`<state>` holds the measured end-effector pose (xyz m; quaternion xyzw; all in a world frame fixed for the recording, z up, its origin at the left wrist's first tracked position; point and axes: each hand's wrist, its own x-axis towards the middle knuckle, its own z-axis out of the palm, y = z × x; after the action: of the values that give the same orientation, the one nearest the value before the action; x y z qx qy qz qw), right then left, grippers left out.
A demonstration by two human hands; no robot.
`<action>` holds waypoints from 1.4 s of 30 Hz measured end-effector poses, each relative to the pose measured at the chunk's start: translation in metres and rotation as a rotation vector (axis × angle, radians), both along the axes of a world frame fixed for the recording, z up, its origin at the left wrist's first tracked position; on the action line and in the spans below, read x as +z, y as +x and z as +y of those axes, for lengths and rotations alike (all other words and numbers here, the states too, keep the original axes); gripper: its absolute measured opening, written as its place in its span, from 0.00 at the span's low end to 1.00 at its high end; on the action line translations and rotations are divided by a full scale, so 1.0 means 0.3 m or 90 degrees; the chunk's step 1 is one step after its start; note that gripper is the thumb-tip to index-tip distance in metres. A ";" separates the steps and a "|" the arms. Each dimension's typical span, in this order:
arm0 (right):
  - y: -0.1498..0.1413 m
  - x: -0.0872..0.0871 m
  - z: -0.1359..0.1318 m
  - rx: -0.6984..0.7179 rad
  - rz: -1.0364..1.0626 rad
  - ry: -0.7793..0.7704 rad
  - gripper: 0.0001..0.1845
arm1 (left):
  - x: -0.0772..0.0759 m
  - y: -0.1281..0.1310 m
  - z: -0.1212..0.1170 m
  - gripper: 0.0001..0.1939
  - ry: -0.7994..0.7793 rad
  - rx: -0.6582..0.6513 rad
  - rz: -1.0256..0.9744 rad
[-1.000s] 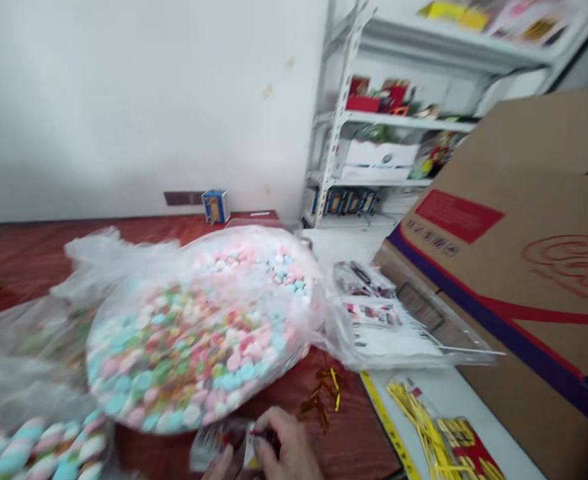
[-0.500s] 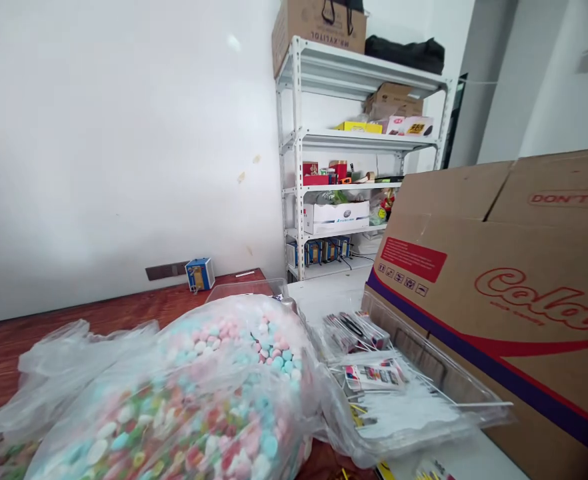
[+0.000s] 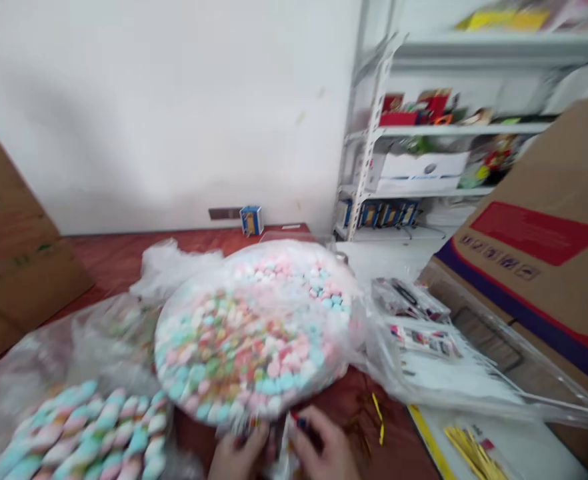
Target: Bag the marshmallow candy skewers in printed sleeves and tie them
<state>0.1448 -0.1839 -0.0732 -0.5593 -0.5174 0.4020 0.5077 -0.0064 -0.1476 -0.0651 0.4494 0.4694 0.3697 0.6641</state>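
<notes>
My left hand (image 3: pixel 239 459) and my right hand (image 3: pixel 327 448) are at the bottom edge, both with fingers closed on a small clear plastic packet (image 3: pixel 283 453). Something dark red and blue shows at the right fingertips; blur hides what it is. Just beyond my hands lies a large round spread of pastel marshmallows and gummy candies (image 3: pixel 244 353) under clear plastic wrap. Twisted marshmallows (image 3: pixel 94 433) in a clear bag sit to the left. Right of my right hand are a yellow strip (image 3: pixel 378 419) and brownish shiny scraps on the red-brown table (image 3: pixel 394 447).
A clear plastic tray (image 3: pixel 474 393) with white sticks and small packets stands at the right, before a large cardboard box (image 3: pixel 539 173). Yellow ties (image 3: pixel 474 453) lie at lower right. Another cardboard box (image 3: pixel 14 267) is at the left. White shelves (image 3: pixel 374 133) stand behind.
The view tilted up, putting my hands out of frame half a second ago, then came back down and further left. Both hands now show with the packet; the left cardboard box shows more.
</notes>
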 end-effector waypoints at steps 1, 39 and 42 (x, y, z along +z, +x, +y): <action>-0.005 0.000 -0.007 0.007 0.049 -0.022 0.19 | -0.007 0.001 -0.009 0.15 -0.026 0.034 -0.008; -0.040 0.075 -0.033 0.056 0.220 -0.029 0.22 | 0.048 -0.029 -0.057 0.18 -0.227 0.252 -0.473; -0.039 0.086 -0.034 0.062 0.225 -0.041 0.22 | 0.054 -0.026 -0.059 0.18 -0.232 0.252 -0.472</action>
<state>0.1331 -0.1940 -0.0474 -0.4703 -0.4333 0.5345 0.5527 -0.0142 -0.1653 -0.0490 0.0642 0.3346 0.5366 0.7720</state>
